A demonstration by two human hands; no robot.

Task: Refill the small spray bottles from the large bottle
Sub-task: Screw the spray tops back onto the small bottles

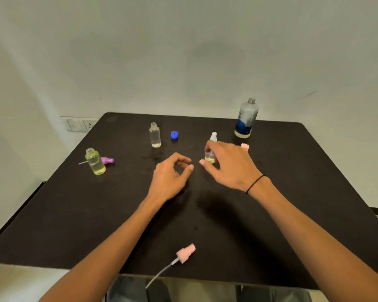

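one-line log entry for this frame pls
stage: capping | right hand: around small spray bottle, white sprayer on | left hand: empty | large bottle: upright, uncapped | blue cap: on table

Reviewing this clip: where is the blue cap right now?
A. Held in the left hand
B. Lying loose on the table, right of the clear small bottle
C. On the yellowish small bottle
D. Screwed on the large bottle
B: the blue cap lies by itself on the table, just right of the open clear small bottle, while the large bottle stands uncapped at the far right.
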